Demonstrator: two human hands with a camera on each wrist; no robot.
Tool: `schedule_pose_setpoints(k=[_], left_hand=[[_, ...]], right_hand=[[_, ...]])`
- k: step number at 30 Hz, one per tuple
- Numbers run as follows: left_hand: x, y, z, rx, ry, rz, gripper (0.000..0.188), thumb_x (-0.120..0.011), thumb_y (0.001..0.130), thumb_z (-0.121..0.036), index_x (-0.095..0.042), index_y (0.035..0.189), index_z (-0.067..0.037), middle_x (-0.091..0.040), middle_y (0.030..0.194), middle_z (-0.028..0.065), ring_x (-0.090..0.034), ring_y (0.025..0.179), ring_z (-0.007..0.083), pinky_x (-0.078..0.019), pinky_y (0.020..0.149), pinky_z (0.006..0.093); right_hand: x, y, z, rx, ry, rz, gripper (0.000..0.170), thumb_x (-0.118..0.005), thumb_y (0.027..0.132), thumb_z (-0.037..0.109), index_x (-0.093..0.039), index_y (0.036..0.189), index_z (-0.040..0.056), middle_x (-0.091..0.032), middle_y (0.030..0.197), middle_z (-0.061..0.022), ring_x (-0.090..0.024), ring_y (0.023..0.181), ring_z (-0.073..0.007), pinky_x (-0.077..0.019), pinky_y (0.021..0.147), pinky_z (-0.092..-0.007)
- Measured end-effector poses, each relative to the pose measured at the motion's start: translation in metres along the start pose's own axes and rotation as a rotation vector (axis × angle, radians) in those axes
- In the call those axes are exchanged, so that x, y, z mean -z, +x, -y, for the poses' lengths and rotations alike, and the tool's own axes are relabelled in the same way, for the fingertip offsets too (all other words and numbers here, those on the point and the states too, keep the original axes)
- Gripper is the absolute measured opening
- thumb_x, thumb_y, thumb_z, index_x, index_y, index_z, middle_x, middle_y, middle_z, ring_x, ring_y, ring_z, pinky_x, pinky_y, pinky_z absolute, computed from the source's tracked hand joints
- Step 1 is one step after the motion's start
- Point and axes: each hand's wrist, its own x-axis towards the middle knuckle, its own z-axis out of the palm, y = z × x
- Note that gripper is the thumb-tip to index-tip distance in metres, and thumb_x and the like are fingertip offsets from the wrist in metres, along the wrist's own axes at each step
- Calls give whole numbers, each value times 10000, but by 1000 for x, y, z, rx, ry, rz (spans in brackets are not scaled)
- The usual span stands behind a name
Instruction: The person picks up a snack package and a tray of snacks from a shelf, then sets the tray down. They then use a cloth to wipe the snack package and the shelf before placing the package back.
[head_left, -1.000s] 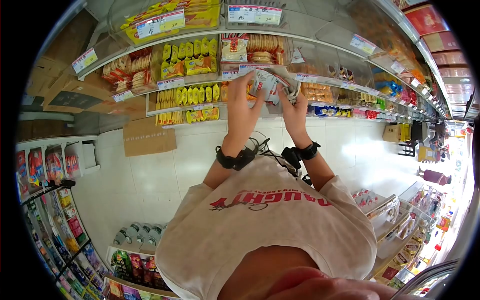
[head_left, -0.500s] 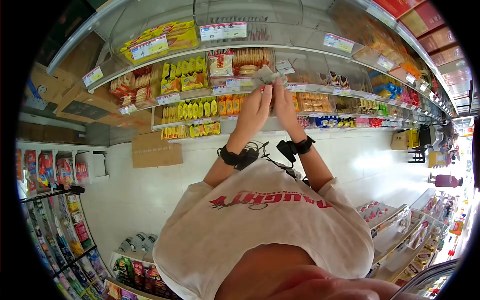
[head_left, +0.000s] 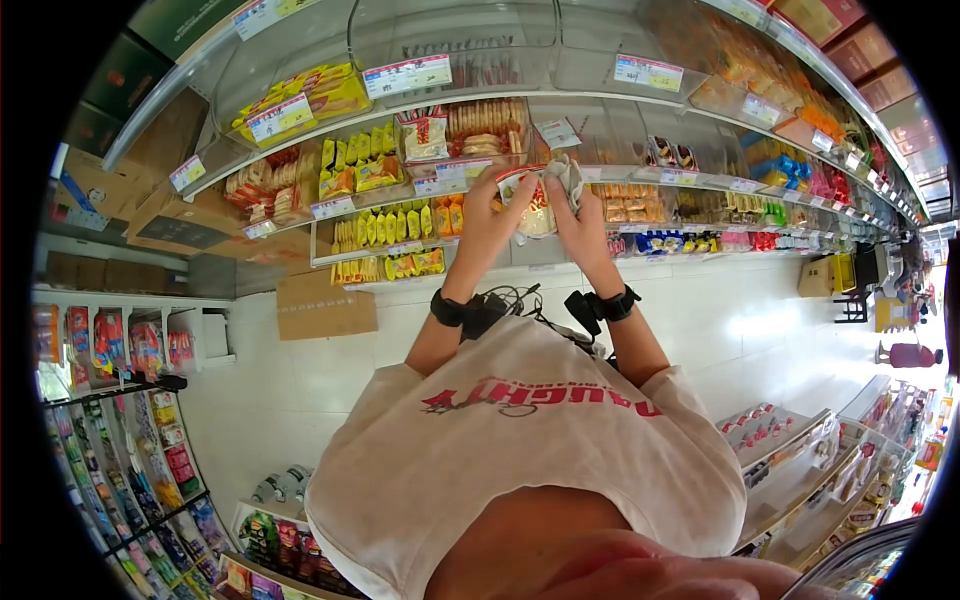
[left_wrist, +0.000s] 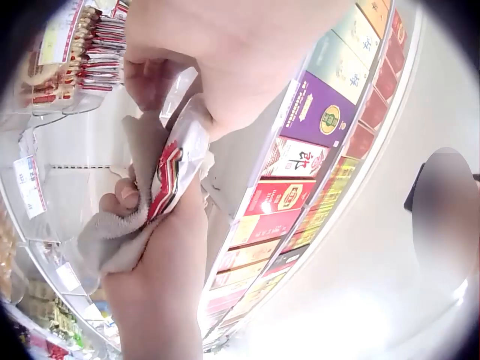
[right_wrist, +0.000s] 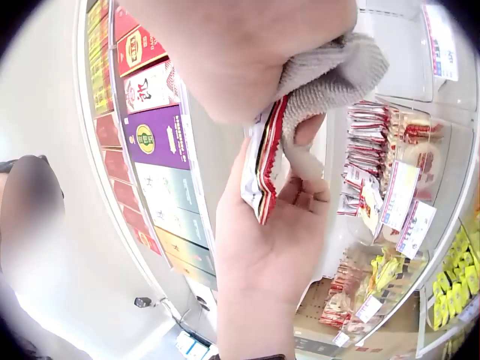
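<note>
Between the two hands is a white and red packet (head_left: 537, 212) with a pale round cracker showing. My left hand (head_left: 482, 225) pinches its left side, and my right hand (head_left: 586, 235) holds a crumpled grey cloth (head_left: 566, 181) against its right side. In the left wrist view, the packet (left_wrist: 174, 169) lies between the left hand (left_wrist: 240, 52) above and the right hand (left_wrist: 161, 274) below, beside the cloth (left_wrist: 112, 236). The right wrist view shows the cloth (right_wrist: 334, 79) in the right hand (right_wrist: 240, 49); the left hand (right_wrist: 266, 259) grips the packet (right_wrist: 262, 165).
Clear bins of wrapped crackers (head_left: 490, 125) and yellow snack packs (head_left: 365, 160) line the shelf beyond the hands. A loose price card (head_left: 557, 134) lies in a bin. Cardboard (head_left: 326, 306) rests on the floor at left; another shelf unit (head_left: 785, 480) stands at lower right.
The hands came close together, then moved apart, with the packet's cracker side now showing. The cloth sits lower by the right hand. The head view has shifted along the shelf.
</note>
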Motion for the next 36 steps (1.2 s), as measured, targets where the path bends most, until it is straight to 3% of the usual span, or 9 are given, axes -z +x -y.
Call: schedule_pose_setpoints(k=[2,8,14,17,20,21,27,33,36], left_hand=[[-1,-2,1,161,-151,9,315,-685,971,-294,-704,1068,5,-641,965,22,-591,801,87,-443,652,252],[-7,4,7,57,-193,-172,311,-692,971,-287,-707,1119,-14,-667,881,-26,-503,682,8,-367,550,201],[7,9,5,253,-159,103,371,-695,967,-310,-707,1167,2,-682,884,-22,-527,689,19,-388,570,193],[3,13,18,93,-169,50,399,-696,967,-316,-701,1199,8,-698,902,-6,-535,667,20,-409,574,194],[-3,15,9,107,-227,-171,417,-696,969,-314,-689,1226,14,-709,930,9,-544,685,20,-417,575,191],[-5,15,11,121,-215,-174,421,-692,972,-306,-682,1224,31,-711,957,21,-558,723,22,-420,589,191],[-22,11,18,122,-219,-14,391,-709,961,-264,-677,1191,51,-712,1017,61,-611,812,56,-468,654,203],[-18,11,14,139,-322,164,368,-747,924,-146,-630,1220,38,-713,1018,65,-639,874,72,-515,739,220],[-22,12,17,165,-300,47,379,-744,926,-141,-618,1237,36,-711,1025,62,-647,891,81,-519,743,225]], right_hand=[[7,-3,-5,-60,37,30,249,-624,1005,234,-671,1051,-6,-626,744,-17,-522,699,-70,-450,632,-278],[13,-10,-3,-56,163,146,309,-674,973,272,-677,1001,-36,-628,721,-34,-522,668,-89,-441,595,-311],[36,-10,-22,-70,-22,152,291,-658,985,266,-657,1047,-18,-604,710,-2,-488,664,-70,-423,588,-300],[45,-18,-24,-137,127,22,277,-640,998,276,-659,1017,0,-579,713,27,-459,663,-54,-412,584,-290],[38,-9,-6,-116,385,-278,271,-627,1007,288,-657,986,19,-568,738,46,-458,670,-48,-417,592,-281],[46,-13,-8,-283,273,-251,277,-625,1010,295,-662,975,23,-596,781,47,-493,693,-48,-434,610,-274],[38,-20,-22,-190,133,16,257,-667,983,262,-685,1045,13,-654,836,35,-544,738,-48,-459,646,-260],[52,-22,-23,-151,241,-46,220,-682,967,207,-681,1075,15,-651,846,31,-546,764,-51,-459,663,-252],[42,-28,-20,-163,343,-256,212,-687,959,179,-672,1085,9,-652,877,22,-550,794,-51,-463,695,-245]])
